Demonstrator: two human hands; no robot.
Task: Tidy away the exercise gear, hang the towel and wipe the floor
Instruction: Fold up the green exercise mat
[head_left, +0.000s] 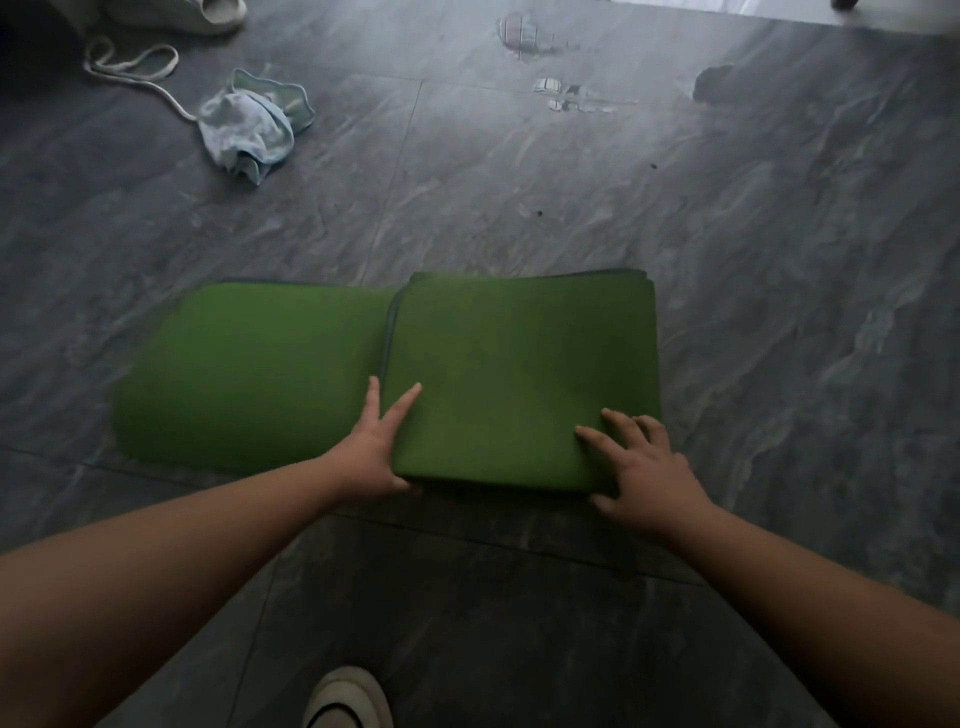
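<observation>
A green exercise mat (509, 374) lies on the dark stone floor, folded into a thick stack on the right with one single layer still spread out to the left. My left hand (376, 447) grips the near left corner of the stack, fingers on top and thumb under the edge. My right hand (641, 462) holds the near right corner the same way, fingers spread on top. A crumpled light blue towel (254, 127) lies on the floor at the far left, apart from the mat.
A white cord (130, 65) loops on the floor beside the towel, near a pale shoe (208, 13) at the top left. Wet patches (561, 93) shine on the floor at the far middle. My shoe (345, 699) shows at the bottom.
</observation>
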